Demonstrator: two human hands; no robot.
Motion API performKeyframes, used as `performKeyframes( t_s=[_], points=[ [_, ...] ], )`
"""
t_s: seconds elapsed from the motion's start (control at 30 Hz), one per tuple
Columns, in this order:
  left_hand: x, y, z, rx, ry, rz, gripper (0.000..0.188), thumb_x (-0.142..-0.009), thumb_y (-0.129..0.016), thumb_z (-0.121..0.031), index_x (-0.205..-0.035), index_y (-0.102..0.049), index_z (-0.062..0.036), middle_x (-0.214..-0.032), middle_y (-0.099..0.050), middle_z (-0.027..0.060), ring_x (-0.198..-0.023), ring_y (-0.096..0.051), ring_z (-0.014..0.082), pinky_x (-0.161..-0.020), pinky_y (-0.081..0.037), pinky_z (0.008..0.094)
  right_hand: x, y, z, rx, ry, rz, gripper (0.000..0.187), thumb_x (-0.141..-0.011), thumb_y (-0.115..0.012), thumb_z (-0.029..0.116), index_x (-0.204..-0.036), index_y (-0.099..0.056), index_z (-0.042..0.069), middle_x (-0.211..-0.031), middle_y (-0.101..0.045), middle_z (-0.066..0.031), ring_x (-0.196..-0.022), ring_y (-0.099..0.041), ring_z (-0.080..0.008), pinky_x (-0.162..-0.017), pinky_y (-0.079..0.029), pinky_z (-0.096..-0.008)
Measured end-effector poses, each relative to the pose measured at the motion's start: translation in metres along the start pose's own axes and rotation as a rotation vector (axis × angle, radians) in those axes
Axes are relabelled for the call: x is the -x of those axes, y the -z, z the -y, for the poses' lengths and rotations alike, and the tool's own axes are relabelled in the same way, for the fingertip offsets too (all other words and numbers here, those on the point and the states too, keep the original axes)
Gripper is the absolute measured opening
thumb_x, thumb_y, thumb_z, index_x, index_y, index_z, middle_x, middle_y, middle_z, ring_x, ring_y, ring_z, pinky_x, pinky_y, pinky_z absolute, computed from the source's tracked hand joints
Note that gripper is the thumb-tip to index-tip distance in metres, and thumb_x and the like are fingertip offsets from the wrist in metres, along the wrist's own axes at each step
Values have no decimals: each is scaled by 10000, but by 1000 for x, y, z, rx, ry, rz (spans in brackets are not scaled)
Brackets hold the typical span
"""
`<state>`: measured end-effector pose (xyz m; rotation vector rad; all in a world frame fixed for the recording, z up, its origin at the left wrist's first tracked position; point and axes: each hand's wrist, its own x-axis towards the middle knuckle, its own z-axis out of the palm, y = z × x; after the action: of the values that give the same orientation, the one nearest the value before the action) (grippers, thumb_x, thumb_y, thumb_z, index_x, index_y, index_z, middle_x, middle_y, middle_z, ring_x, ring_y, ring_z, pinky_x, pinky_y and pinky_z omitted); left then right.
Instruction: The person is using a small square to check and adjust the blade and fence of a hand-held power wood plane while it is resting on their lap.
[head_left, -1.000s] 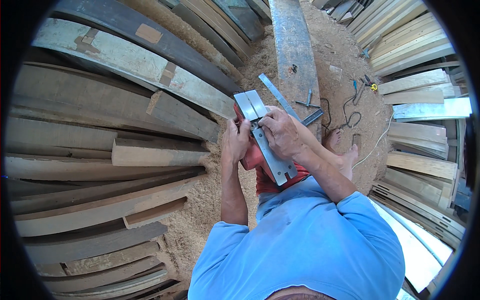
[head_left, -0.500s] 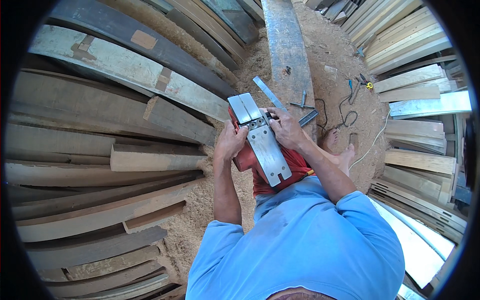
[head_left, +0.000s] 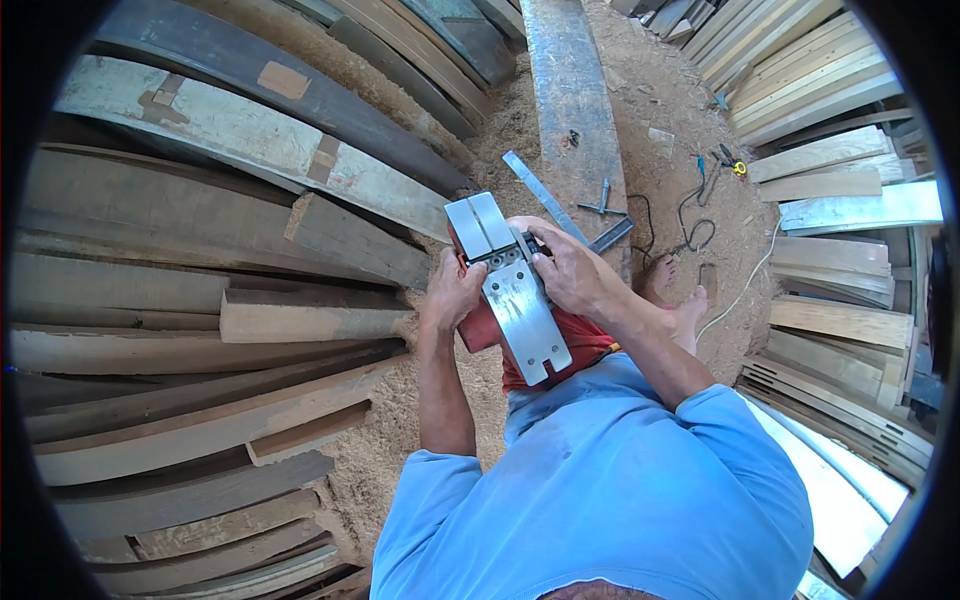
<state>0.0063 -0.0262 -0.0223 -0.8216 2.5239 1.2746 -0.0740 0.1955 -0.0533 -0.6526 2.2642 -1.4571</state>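
Observation:
An electric hand planer (head_left: 530,320) lies upside down over my lap, its two metal sole plates facing up and its red body showing at the left. Across the gap between the plates runs the cutter drum with its bolts. My left hand (head_left: 455,292) grips the planer's left side, thumb at the drum. On the opposite side my right hand (head_left: 568,268) is closed on the planer's edge by the drum, its fingertips partly hidden. Just beyond, a steel try square (head_left: 545,195) rests on the plank, its dark stock (head_left: 612,234) to the right.
A worn plank (head_left: 575,90) stretches away ahead, bearing a T-handled tool (head_left: 602,198) and a small dark object (head_left: 572,138). Yellow-handled pliers (head_left: 738,168) and a black cord (head_left: 690,228) lie on the sawdust-covered floor. Stacked boards line the left (head_left: 130,210) and right (head_left: 820,160).
The planer has shifted slightly left and toward me, and both hands have moved with it. Their hold on it looks much the same.

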Motion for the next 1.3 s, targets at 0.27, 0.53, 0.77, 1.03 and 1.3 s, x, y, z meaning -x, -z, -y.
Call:
performKeyframes(
  t_s=[0.27, 0.53, 0.77, 1.03, 1.3],
  points=[
    [9, 0, -35, -38, 34, -21, 564, -913, -607, -373, -1216, -546, 99, -1196, -648, 381, -1168, -644, 494, -1014, -486, 510, 7, 20, 40, 169, 326, -201, 296, -914, -670, 39, -1209, -689, 27, -1101, -635, -192, -1058, -622, -371, -964, -500, -470],
    [8, 0, -39, -63, 25, -38, 544, -909, -605, -363, -1185, -538, 101, -1170, -639, 378, -1151, -628, 517, -997, -486, 524, -2, 15, 25, 89, 293, -73, 236, -882, -692, 58, -1107, -749, 16, -1077, -655, -162, -1067, -632, -340, -987, -498, -448],
    [10, 0, -53, -114, -5, -37, 517, -896, -599, -341, -1133, -531, 114, -1119, -635, 392, -1118, -620, 541, -979, -483, 548, -91, 62, -41, 417, -7, -99, 372, -932, -599, 90, -1289, -672, 15, -1253, -682, -252, -1181, -654, -398, -1049, -485, -486],
    [5, -4, -49, -158, -8, -43, 542, -885, -630, -352, -1157, -519, 103, -1108, -640, 381, -1089, -611, 534, -977, -473, 576, -203, 75, -127, 785, -83, -63, 453, -934, -585, 132, -1380, -629, 199, -1456, -546, -231, -1283, -555, -485, -1043, -512, -542],
    [-2, 1, -56, -174, 34, -14, 575, -872, -650, -358, -1191, -524, 103, -1138, -633, 373, -1114, -600, 526, -1004, -460, 570, -220, 64, -175, 879, -81, -99, 331, -944, -567, 156, -1252, -688, 157, -1337, -634, -241, -1215, -624, -465, -939, -566, -525]
  ],
)
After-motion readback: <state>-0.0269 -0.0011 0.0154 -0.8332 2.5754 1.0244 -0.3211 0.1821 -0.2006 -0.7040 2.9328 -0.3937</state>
